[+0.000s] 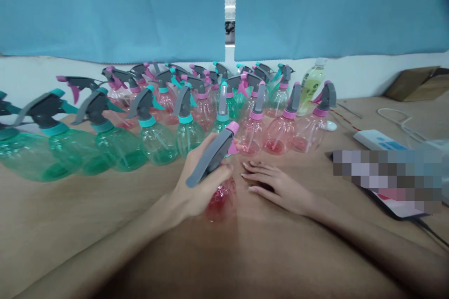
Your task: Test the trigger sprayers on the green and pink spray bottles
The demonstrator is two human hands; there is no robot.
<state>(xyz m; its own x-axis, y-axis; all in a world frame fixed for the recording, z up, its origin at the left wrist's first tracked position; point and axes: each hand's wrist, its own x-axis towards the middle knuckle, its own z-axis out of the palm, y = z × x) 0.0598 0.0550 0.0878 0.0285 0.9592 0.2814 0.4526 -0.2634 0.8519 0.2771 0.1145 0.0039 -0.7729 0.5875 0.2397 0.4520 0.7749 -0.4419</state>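
Along the left side of the brown table, a row of green spray bottles is set out, their rounded bodies formed in clear, glossy plastic and topped with teal collars and smooth grey heads. On the far side, more pink and green spray bottles are crowded together, many partly hidden. At the near middle, in front of the rows, a single pink spray bottle is held by the left hand, which is wrapped about its neck and upper body, the thumb laid across the near side; whether the trigger is pressed cannot be told, nor whether the base is touching the table. The step in hand is judged to be the handling of this one bottle, and for any shift of it a firm, even hold at the neck would be called for, since the slick, bulging body could be hard to grasp. Just to the right, the right hand is rested palm down, fingers slightly spread, with nothing gripped. Beyond it, three pink spray bottles are lined up, shallow liquid seen through their see-through walls. Farther right, a labelled bottle of yellow-green liquid and a dull brown cardboard box are placed
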